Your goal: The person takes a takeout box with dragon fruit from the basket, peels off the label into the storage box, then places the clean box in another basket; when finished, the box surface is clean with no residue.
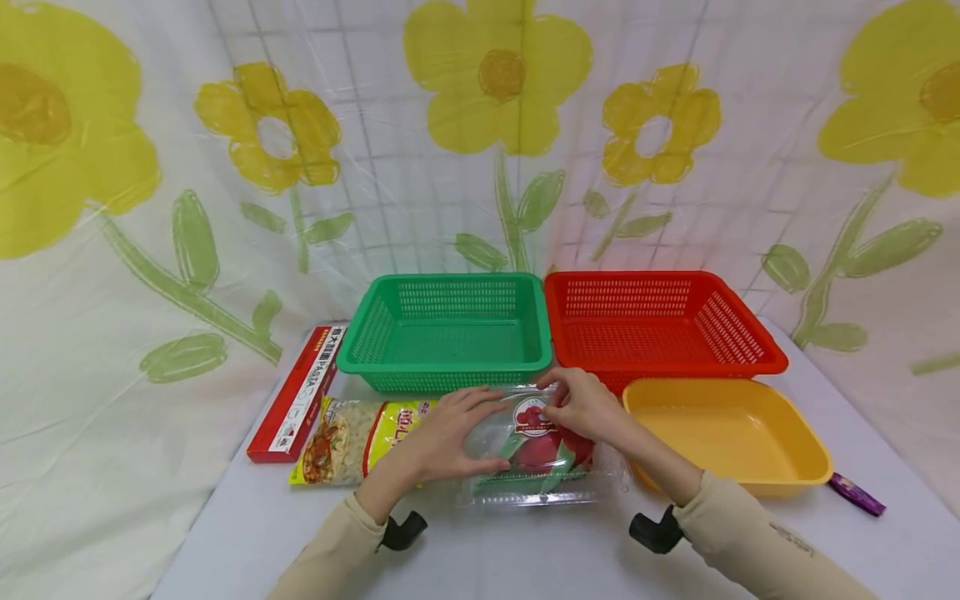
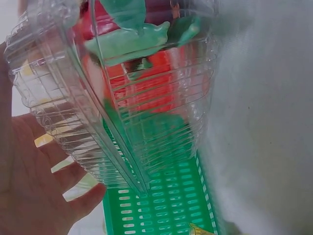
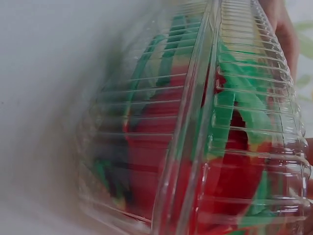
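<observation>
1. Cream sleeves come in from the near edge of the white table (image 1: 525,558), each wrist wearing a black camera mount.
2. Between the two hands lies a clear ribbed plastic clamshell box (image 1: 532,454), resting on the table just in front of the green basket, a round red label on its lid. Inside it shows a red dragon fruit with green scales (image 1: 543,450).
3. Left hand (image 1: 446,433) lies on the left end of the clamshell box, fingers spread flat over the lid and thumb down against the near side; in the left wrist view the palm (image 2: 29,186) sits against the ribbed wall of the box (image 2: 122,112).
4. Right hand (image 1: 581,404) rests on the right part of the lid, fingers bent, their tips pinching at the lid near the far rim beside the label.
5. Behind the clamshell box stands a green rectangular perforated plastic basket (image 1: 446,329); touching its right side is a red perforated plastic basket (image 1: 660,321) of like shape.
6. Right of the clamshell box sits a yellow shallow plastic tray (image 1: 723,433), and beyond the tray's near right corner lies a small purple wrapped packet (image 1: 857,494).
7. Left of the clamshell box lies a yellow printed bag of pasta shells (image 1: 348,429), partly under the left hand; further left is a long red cardboard pasta box (image 1: 298,392).
8. Behind everything hangs a white cloth with yellow flowers (image 1: 498,75).
</observation>
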A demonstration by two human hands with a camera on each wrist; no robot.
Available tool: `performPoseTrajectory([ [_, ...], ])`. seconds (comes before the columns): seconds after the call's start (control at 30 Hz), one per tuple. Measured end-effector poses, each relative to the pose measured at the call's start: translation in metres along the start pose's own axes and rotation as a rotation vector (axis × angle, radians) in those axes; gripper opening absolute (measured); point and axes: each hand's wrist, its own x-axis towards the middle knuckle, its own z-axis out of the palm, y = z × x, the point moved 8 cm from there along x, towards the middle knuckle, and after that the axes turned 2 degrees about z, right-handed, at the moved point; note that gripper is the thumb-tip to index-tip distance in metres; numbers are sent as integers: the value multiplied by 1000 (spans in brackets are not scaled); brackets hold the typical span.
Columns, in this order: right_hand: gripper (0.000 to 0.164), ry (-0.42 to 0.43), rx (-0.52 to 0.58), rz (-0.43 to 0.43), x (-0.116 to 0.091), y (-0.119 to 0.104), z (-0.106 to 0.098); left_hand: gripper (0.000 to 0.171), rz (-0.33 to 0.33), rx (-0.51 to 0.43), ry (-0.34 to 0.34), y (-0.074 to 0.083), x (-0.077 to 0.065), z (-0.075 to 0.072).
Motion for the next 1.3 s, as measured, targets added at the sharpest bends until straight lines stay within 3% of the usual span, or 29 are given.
performPoseTrajectory([
  [0.27, 21, 42, 85, -90, -4, -3, -18, 80, -7, 12, 3, 1, 2, 1],
  [0.57, 17, 93, 71, -33, -12, 20, -59, 77, 3, 13, 10, 1, 2, -1],
  [0.93, 17, 121, 59, 107, -39, 85, -103, 74, 25, 39, 32, -1, -1, 0],
  [1.13, 18, 43, 35, 171, -50, 121, -106, 72, 22, 44, 37, -1, -2, 0],
  [1.3, 16, -38, 5, 170, -50, 143, -108, 72, 39, 42, 44, 1, -1, 2],
])
